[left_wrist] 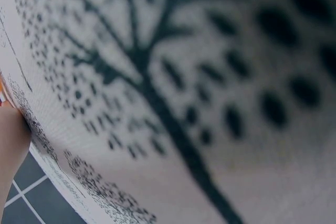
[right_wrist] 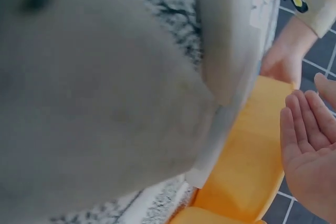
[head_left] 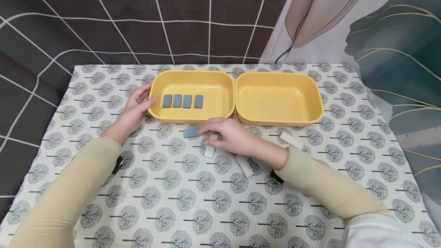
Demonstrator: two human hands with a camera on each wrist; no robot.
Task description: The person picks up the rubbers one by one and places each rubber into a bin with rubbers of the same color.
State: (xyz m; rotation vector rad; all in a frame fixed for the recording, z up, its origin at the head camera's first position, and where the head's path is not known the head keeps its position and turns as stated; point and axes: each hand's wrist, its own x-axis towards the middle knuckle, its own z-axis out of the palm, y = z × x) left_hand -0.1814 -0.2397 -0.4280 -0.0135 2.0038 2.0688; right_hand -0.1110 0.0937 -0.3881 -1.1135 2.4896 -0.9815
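Observation:
My left hand [head_left: 136, 106] grips the left end of the left yellow bin [head_left: 217, 97], thumb over the rim and fingers against the outside wall. Inside that bin, several small blue-grey blocks [head_left: 177, 100] stand in a row. In front of the bin, another blue-grey block [head_left: 190, 132] lies on the patterned cloth. The fingertips of my right hand [head_left: 232, 135] are right at this block's right end. In the right wrist view, the right hand's fingers [right_wrist: 312, 124] are extended, with the thumb apart. A white block [head_left: 209, 150] lies partly hidden under that hand.
A second yellow bin [head_left: 279, 104] adjoins the first on the right, with nothing in it. White blocks lie below the right forearm [head_left: 245, 166] and beside the right sleeve [head_left: 291, 140]. Behind the table hangs a dark gridded backdrop [head_left: 186, 37].

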